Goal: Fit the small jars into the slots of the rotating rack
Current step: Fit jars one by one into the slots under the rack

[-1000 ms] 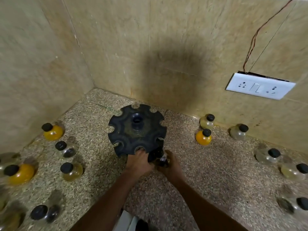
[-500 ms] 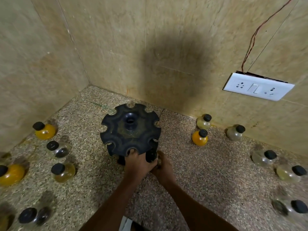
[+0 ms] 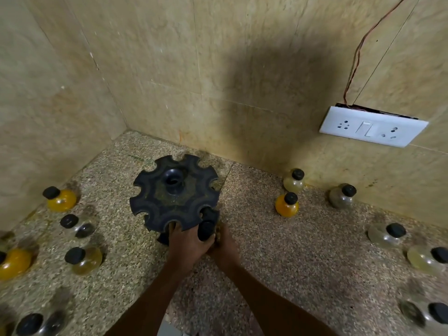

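Note:
The black rotating rack (image 3: 173, 192) stands on the speckled counter in the corner, its round top ringed with empty notched slots. My left hand (image 3: 188, 243) grips the rack's near rim, fingers under the top disc. My right hand (image 3: 224, 243) holds a small black-capped jar (image 3: 206, 230) at the near right slot; the jar's body is mostly hidden by both hands. Whether the jar sits in the slot I cannot tell.
Several small black-capped jars stand on the counter (image 3: 303, 263): orange (image 3: 60, 198), clear (image 3: 77, 225) and yellowish (image 3: 83, 259) on the left, orange (image 3: 287, 204), pale (image 3: 294, 181) and grey (image 3: 343, 196) on the right. A white socket plate (image 3: 372, 126) hangs on the back wall.
Both hands have shifted slightly left and closer to the rack, bringing the jar's cap up against the near right slot. The camera has drifted, so the jars appear lower and more to the left.

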